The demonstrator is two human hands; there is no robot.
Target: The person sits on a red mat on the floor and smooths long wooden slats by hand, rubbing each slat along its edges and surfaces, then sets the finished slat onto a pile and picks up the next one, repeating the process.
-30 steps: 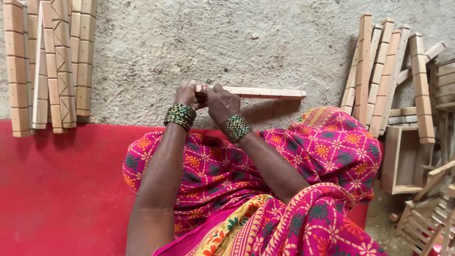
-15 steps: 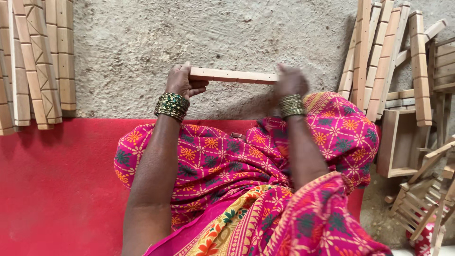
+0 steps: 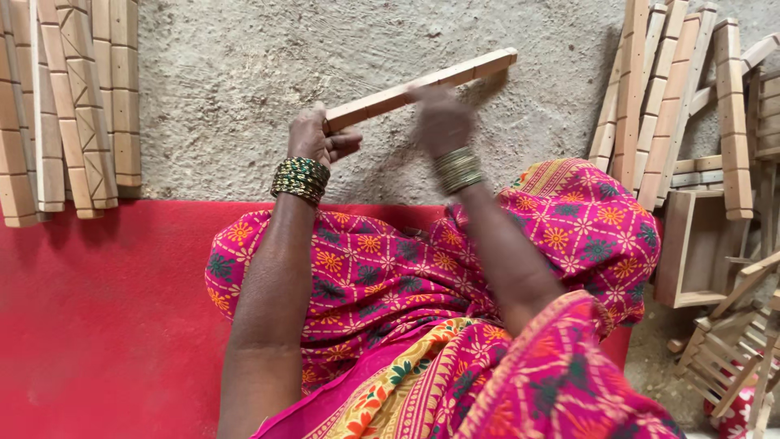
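The left hand [image 3: 315,140] is gripping the near end of a notched wooden slat [image 3: 421,88], its grip closed around the wood. The right hand [image 3: 440,118], motion-blurred, is lying over the slat's middle; its grip cannot be told. The slat is tilting up toward 2 o'clock above the concrete floor [image 3: 244,73]. Carved slats [image 3: 77,106] at 10 o'clock are being cut off by the frame edge.

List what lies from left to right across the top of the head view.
Carved slats → left hand → wooden bar → leaning slats.
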